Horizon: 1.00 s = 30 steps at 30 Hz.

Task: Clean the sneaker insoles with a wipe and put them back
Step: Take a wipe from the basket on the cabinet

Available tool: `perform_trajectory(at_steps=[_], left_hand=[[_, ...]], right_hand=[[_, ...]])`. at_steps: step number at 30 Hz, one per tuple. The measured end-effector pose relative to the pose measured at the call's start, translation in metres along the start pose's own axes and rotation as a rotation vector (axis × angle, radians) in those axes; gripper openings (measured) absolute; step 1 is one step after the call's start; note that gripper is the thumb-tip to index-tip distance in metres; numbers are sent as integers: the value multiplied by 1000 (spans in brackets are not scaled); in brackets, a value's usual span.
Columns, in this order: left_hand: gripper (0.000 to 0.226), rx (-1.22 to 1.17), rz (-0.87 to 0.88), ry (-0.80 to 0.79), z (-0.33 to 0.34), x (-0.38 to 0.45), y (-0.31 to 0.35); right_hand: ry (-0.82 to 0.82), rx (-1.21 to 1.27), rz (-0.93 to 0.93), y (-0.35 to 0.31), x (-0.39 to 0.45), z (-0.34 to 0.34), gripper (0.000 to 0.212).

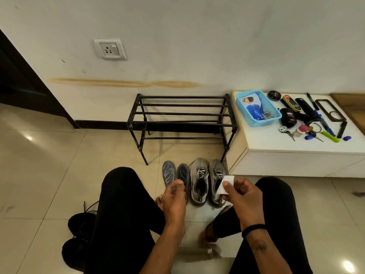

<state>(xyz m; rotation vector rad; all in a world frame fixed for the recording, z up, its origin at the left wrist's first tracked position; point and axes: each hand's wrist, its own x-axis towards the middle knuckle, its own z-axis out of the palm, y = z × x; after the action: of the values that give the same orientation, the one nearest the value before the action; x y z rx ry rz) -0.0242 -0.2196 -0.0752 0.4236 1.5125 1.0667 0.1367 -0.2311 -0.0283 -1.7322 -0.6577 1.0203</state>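
Two grey insoles lie side by side on the floor tiles, the left insole and the right insole. Beside them stand two grey sneakers, one and the other, laces facing up. My right hand pinches a folded white wipe above the right sneaker. My left hand hovers with loose fingers over the heel end of the right insole; no grip on it is visible.
A black metal shoe rack stands against the wall behind the shoes. A low white cabinet at right carries a blue basket, polish tins, brushes and keys. Black shoes lie by my left knee.
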Motion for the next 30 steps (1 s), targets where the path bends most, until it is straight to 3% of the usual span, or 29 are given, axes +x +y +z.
perform_trajectory(at_steps=[2,4,6,10,16,22,30], left_hand=[[13,96,10,-41,8,-9,2],[22,102,-61,-160,16,-16,5],[35,75,-187,-248,18,-21,5],[49,-29,-337,-226,15,-19,2],[52,-84,-389,-247,14,-17,-1],[56,-183,-431,-283,15,-19,1],[83,-420,-436,-263,12,-19,5]], right_hand=[[-3,-238,-154,2,1,-2,14],[-68,-385,-245,3,-3,1,15],[-208,-444,-270,4,-8,6,17],[-428,-409,-223,6,-14,14,21],[-422,-272,-160,-1,-14,13,18],[-409,-417,-168,3,-14,13,18],[-504,-689,-542,8,-53,35,17]])
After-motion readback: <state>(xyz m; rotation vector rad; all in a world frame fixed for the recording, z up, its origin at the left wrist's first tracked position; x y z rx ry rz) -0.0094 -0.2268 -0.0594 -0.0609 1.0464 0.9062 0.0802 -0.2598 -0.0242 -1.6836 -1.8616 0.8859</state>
